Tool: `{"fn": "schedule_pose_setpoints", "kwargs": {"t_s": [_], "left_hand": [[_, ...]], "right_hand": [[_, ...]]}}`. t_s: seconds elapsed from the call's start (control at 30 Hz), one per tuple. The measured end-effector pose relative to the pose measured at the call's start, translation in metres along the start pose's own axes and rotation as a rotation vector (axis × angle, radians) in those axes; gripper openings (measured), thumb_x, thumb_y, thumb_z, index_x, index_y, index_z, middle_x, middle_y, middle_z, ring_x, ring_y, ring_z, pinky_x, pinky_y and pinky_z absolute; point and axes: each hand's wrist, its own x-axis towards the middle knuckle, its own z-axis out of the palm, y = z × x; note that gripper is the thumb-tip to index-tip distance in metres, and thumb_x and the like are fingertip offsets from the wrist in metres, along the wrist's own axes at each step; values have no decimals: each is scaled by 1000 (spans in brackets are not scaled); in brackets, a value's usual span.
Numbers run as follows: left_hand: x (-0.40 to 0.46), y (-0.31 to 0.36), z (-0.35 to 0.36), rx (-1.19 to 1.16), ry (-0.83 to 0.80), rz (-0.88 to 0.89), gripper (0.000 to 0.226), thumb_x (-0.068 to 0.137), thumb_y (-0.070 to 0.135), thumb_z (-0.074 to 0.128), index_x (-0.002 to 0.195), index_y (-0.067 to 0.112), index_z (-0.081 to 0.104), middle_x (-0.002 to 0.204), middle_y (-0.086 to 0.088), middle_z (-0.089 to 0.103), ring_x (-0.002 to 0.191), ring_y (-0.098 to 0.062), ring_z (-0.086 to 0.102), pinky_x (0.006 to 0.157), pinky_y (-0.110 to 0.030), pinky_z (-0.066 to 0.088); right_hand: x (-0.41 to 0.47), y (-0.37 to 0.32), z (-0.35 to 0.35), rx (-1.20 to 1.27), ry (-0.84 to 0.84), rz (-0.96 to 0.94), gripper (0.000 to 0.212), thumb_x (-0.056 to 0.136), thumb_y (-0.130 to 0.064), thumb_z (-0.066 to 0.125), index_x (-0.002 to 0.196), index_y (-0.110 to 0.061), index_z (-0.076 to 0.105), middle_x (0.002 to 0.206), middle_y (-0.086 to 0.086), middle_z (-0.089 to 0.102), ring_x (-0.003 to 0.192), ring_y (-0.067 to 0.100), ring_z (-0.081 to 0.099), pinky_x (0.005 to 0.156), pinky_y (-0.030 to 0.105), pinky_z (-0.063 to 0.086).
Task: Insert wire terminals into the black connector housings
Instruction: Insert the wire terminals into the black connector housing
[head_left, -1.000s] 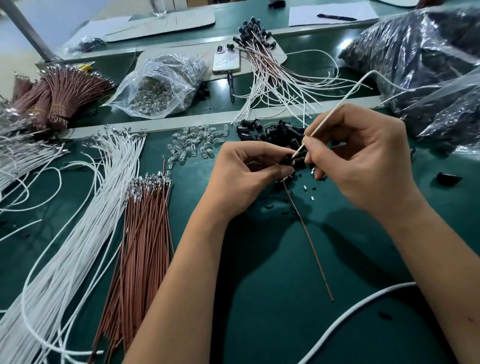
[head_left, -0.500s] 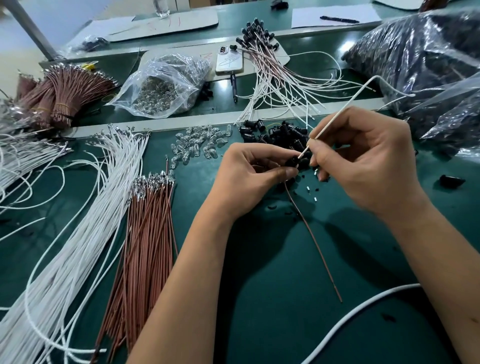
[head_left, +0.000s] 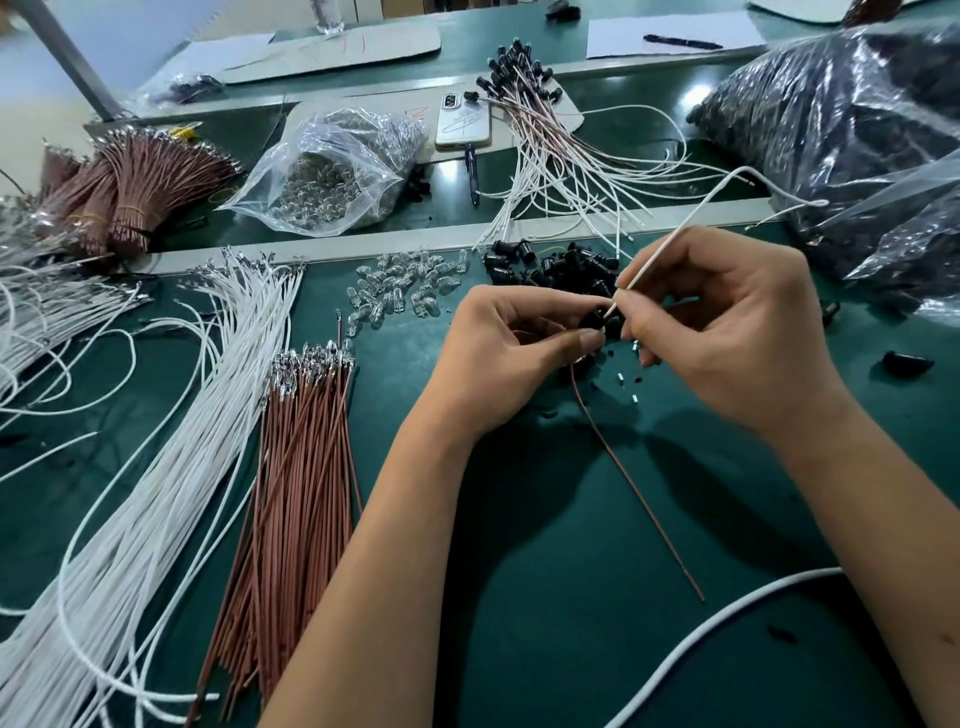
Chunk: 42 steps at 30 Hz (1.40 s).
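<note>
Wires here look light and limp: the white wire (head_left: 691, 228) arcs up and away from the right hand (head_left: 727, 332), so it is best pinched close to its terminal end, where it probably stays stiff enough to push. Right-hand fingertips (head_left: 631, 301) pinch it just above the black connector housing (head_left: 595, 321). That housing seems small, hard and easy to fumble; the left hand (head_left: 514, 353) curls round it, thumb pressing, above the green mat. A brown wire (head_left: 634, 493) trails from it toward the person.
</note>
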Motion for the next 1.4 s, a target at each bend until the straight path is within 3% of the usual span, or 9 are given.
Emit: {"fn": "schedule_pose_setpoints", "kwargs": {"t_s": [0.17, 0.43, 0.57, 0.73, 0.83, 0.93, 1.1, 1.23, 1.4], "left_hand": [[-1, 2, 1, -53, -2, -12, 26, 85, -5, 75, 110, 1, 74, 95, -26, 74, 84, -21, 65, 83, -35, 56], [-2, 5, 3, -102, 28, -76, 17, 83, 1, 79, 99, 1, 75, 93, -22, 76, 87, -30, 70, 88, -47, 56], [-2, 6, 3, -110, 29, -115, 14, 83, 0, 79, 95, 4, 75, 92, -26, 75, 84, -30, 67, 84, -44, 53], [-2, 8, 5, -175, 39, -124, 12, 84, -1, 77, 92, 7, 75, 89, -27, 74, 76, -24, 64, 73, -28, 53], [-3, 8, 8, -220, 61, -135, 11, 84, -4, 76, 89, 5, 73, 76, -14, 73, 65, -13, 62, 66, -21, 52], [-3, 9, 11, -217, 86, -166, 11, 83, -6, 76, 86, 3, 70, 83, -23, 74, 69, -16, 65, 69, -24, 54], [-5, 14, 13, -238, 58, -196, 19, 77, -3, 80, 76, 10, 67, 93, -33, 71, 89, -35, 66, 75, -31, 53], [-6, 16, 13, -339, 30, -199, 22, 75, -1, 78, 70, 15, 64, 83, -17, 72, 92, -34, 64, 75, -30, 52], [-8, 15, 11, -230, -23, -218, 24, 80, -4, 78, 73, 10, 61, 94, -31, 72, 97, -41, 71, 87, -38, 53]], "right_hand": [[1, 4, -1, 50, -28, 46, 7, 89, 7, 73, 87, 3, 68, 78, 0, 71, 60, 14, 67, 51, 23, 51], [3, 9, -8, 277, -96, 322, 7, 91, 3, 72, 84, 1, 70, 63, 1, 65, 52, 16, 54, 39, 22, 37], [4, 7, -8, 353, -89, 382, 24, 93, -22, 70, 82, -1, 71, 71, 10, 66, 53, 17, 53, 37, 20, 33], [4, 10, -4, 163, 10, 325, 30, 98, -29, 69, 79, -6, 76, 61, 19, 56, 46, 16, 45, 40, 19, 31], [1, 10, 0, 66, -30, 241, 28, 100, -26, 69, 75, -16, 78, 51, 1, 52, 45, 6, 42, 43, 18, 33], [1, 8, 4, 133, -67, 257, 18, 100, -25, 69, 89, -17, 81, 58, -12, 59, 49, 3, 45, 43, 14, 32], [8, 2, -6, 522, 110, 374, 22, 96, -27, 67, 91, -9, 79, 67, 6, 49, 51, 13, 37, 41, 20, 22], [4, -1, -5, 441, -83, 402, 23, 89, -30, 70, 89, -10, 82, 63, 12, 42, 50, 13, 31, 41, 19, 22], [3, -5, -1, 314, -86, 378, 21, 88, -32, 71, 89, -15, 83, 58, 11, 45, 51, 16, 32, 43, 20, 23]]}}
